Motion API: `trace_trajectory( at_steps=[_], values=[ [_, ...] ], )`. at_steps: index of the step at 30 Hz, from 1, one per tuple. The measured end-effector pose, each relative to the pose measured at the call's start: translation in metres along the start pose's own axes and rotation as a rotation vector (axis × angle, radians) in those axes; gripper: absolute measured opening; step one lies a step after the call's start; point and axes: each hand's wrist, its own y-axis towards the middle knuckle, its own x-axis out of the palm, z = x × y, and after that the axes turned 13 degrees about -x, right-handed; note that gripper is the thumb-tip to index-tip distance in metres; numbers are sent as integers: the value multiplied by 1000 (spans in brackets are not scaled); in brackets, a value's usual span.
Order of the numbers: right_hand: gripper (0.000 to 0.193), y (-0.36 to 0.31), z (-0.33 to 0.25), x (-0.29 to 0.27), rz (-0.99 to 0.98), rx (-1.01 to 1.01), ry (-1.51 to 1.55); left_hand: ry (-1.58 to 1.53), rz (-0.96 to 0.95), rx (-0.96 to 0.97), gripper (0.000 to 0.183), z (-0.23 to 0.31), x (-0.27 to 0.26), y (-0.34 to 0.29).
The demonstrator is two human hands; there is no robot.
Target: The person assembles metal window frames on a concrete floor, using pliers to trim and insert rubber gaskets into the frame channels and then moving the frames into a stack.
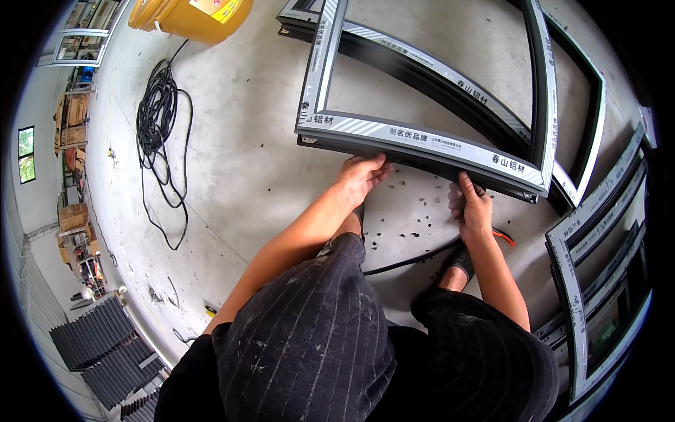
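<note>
Tilted up in front of me is an aluminium window frame with grey-white printed film on its face and a dark outer edge. My left hand is closed on its near lower edge, thumb along the dark side and fingertips toward the middle. Farther right along the same edge, my right hand grips with its thumb up and its fingers curled. The fingers partly hide whatever lies beneath the edge. On the floor between my feet curves a black strip; whether it reaches my right hand, I cannot tell.
Another frame lies behind the held one. More frames lean at the right. Small black scraps dot the floor. To the left are a coiled black cable, a yellow bucket and stacked dark profiles by the wall.
</note>
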Motion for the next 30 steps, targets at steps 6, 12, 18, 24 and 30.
trace_trajectory(
  at_steps=[6,12,18,24,30],
  values=[
    [37,-1,-1,-2,-31,-3,-3,-16,-110,-76,22,-6,14,5],
    [35,-2,0,-5,-5,-3,-2,-4,-59,-100,22,-5,25,-5],
    [32,-3,-3,-3,21,8,24,50,-89,-67,26,-12,31,9],
    [30,1,4,-5,48,33,116,76,-142,-164,25,-18,54,-4],
    [30,6,12,-5,42,10,184,114,-98,-129,24,-27,51,15]
  ],
)
